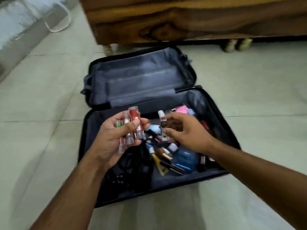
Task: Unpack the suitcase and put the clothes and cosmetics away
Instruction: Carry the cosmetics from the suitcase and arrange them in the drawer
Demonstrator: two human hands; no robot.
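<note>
My left hand (116, 138) gripped a bundle of clear-capped lipsticks (131, 128) above the open suitcase (149, 185) on the floor. My right hand (181, 130) pinched a small clear bottle (162, 123). Best practice: transfer it leftward before reaching again into the cosmetics pile (167, 153).

A pale tiled floor (49, 113) with faint grout lines fills the room under soft, even light. A dark-grained wooden cabinet (182, 19) stands at the far side on short turned feet (235, 44). At upper left, a white bag (20, 22) with a looped cord handle (58, 22), blurred.
</note>
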